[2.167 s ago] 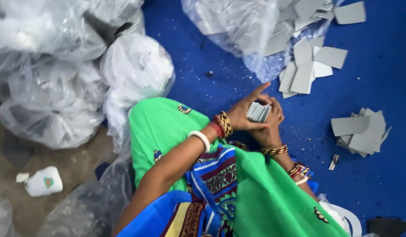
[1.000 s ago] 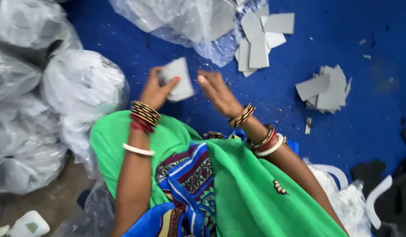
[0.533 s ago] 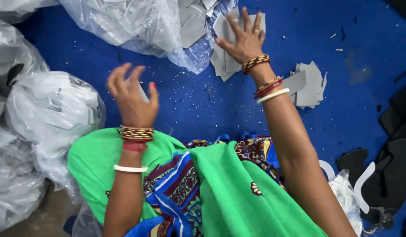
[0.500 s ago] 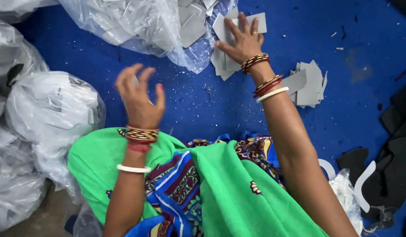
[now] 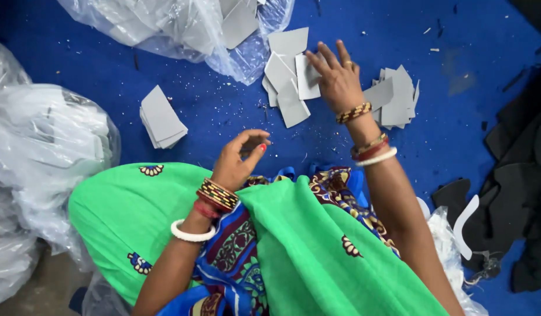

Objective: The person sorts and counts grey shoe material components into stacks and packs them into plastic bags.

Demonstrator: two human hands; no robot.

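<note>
Grey card pieces (image 5: pixel 289 76) are lying fanned on the blue mat (image 5: pixel 212 111); the right hand (image 5: pixel 338 82) is resting spread on them; the left hand (image 5: pixel 238 158) is hovering loosely curled, gripping nothing; a neat grey stack (image 5: pixel 161 119) is sitting apart at left; a clear plastic bag (image 5: pixel 182 26) is lying above.

Clear plastic bags (image 5: pixel 182 26), perhaps crumpled.

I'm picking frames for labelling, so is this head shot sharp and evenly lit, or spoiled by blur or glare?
Head view: light is soft and even, with only faint shadows under the grey sheets; the right hand and left hand are slightly soft, not smeared; the clear plastic bag shows mild white glare; the black pieces at the right edge lose detail in darkness.
</note>
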